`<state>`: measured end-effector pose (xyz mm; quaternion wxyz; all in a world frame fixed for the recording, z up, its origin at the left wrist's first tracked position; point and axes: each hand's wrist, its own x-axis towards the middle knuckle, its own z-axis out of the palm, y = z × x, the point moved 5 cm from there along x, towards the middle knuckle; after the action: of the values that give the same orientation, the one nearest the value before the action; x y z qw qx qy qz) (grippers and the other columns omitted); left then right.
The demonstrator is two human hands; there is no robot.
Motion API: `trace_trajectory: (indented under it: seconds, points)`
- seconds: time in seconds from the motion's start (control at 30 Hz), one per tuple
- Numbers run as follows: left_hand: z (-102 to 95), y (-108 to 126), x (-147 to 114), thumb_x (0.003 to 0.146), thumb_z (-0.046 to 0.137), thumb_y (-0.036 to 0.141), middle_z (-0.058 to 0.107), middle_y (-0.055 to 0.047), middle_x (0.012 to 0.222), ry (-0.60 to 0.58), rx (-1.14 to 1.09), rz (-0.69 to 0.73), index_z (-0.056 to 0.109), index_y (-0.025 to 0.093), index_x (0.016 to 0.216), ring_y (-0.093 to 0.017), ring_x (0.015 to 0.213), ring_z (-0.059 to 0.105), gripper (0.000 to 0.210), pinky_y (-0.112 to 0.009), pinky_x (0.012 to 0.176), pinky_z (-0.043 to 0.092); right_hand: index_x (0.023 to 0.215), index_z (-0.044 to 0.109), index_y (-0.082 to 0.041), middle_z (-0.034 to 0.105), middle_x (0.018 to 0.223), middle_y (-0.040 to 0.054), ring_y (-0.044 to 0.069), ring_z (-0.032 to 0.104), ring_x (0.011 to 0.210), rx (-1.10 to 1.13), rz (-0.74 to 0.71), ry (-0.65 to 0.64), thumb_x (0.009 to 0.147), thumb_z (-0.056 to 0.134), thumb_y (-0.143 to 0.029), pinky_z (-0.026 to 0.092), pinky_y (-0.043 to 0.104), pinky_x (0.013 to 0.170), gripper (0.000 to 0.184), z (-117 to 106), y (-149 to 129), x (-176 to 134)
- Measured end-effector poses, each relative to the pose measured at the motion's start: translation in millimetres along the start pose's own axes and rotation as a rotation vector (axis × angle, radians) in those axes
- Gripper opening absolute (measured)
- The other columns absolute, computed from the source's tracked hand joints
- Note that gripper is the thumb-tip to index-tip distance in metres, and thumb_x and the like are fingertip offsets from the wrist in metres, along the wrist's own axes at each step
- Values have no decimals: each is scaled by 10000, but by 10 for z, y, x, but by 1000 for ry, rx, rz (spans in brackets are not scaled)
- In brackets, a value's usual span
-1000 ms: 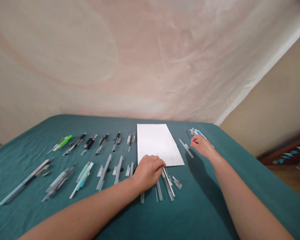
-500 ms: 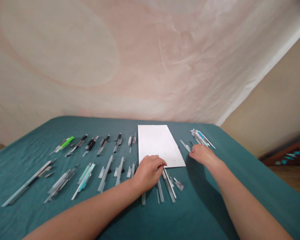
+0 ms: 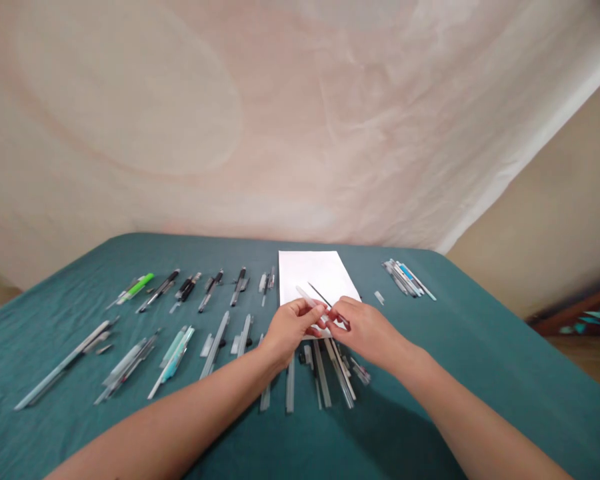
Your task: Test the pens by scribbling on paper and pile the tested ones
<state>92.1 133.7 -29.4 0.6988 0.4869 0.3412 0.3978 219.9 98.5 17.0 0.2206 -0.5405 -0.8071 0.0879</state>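
Above the white paper [image 3: 315, 267], my two hands meet with fingertips nearly touching. My left hand [image 3: 294, 327] pinches a pale, see-through pen barrel [image 3: 304, 294] that points up and to the left. In my right hand [image 3: 363, 327] is a thin dark pen refill [image 3: 320, 292], slanting up-left beside the barrel. The fingers hide the lower ends of both pieces. Just below the hands lie several clear and white pen tubes [image 3: 323, 380], partly covered by them. A small clear pen cap [image 3: 379, 297] rests on the cloth right of the paper.
The table has a green cloth [image 3: 480, 373]. Disassembled pens lie in two rows at the left, among them a green pen [image 3: 139, 287], a black pen [image 3: 213, 288] and a teal one [image 3: 175, 360]. A bundle of pens [image 3: 409, 278] sits at the back right.
My right hand has come left from beside the paper to its middle, bringing the barrel and refill. My left hand has shifted slightly and now grips the barrel. The clear cap is left on the cloth.
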Motion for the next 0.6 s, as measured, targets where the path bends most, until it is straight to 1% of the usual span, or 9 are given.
trace_trajectory:
  seconds: [0.1, 0.13, 0.2, 0.27, 0.3, 0.43, 0.6]
  points:
    - [-116, 33, 50, 777, 652, 313, 663, -87, 893, 104, -191, -5, 613, 117, 850, -97, 636, 594, 212, -197, 555, 489, 902, 621, -200, 613, 867, 34, 142, 577, 800, 118, -44, 66, 908, 419, -212, 417, 254, 737, 202, -73, 36, 14]
    - [-169, 42, 73, 785, 648, 284, 668, -91, 895, 152, -278, -22, 605, 117, 853, -97, 623, 601, 185, -199, 552, 495, 944, 615, -206, 615, 864, 28, 135, 581, 781, 159, -33, 104, 916, 391, -203, 422, 253, 736, 226, -124, 64, 16]
    - [-290, 62, 124, 804, 626, 230, 678, -107, 890, 250, -423, -54, 590, 112, 861, -104, 610, 617, 136, -209, 558, 513, 1034, 582, -214, 611, 810, 7, 115, 575, 665, 246, 33, 163, 919, 365, -203, 432, 241, 676, 246, -210, 133, 17]
    - [-416, 100, 177, 832, 591, 205, 683, -117, 895, 316, -488, -48, 578, 107, 863, -104, 616, 629, 104, -210, 577, 527, 1110, 540, -218, 603, 757, -14, 101, 555, 571, 319, 106, 170, 914, 356, -208, 431, 232, 615, 269, -241, 192, 17]
    - [-476, 125, 200, 843, 575, 203, 685, -116, 896, 338, -501, -33, 573, 107, 859, -101, 618, 631, 97, -207, 586, 531, 1123, 533, -218, 605, 749, -18, 99, 554, 556, 341, 128, 157, 908, 360, -210, 430, 231, 603, 276, -239, 210, 17]
    - [-648, 231, 257, 860, 554, 203, 687, -103, 887, 373, -546, 30, 561, 112, 856, -94, 626, 637, 91, -198, 606, 541, 1047, 594, -212, 628, 755, -13, 102, 563, 556, 337, 162, 99, 885, 380, -217, 432, 235, 602, 269, -202, 239, 23]
    - [-691, 311, 268, 869, 534, 183, 683, -95, 823, 369, -582, 41, 563, 105, 854, -94, 603, 634, 84, -195, 591, 543, 1034, 610, -212, 639, 748, -12, 104, 567, 547, 326, 185, 92, 879, 382, -240, 430, 236, 586, 277, -184, 271, 31]
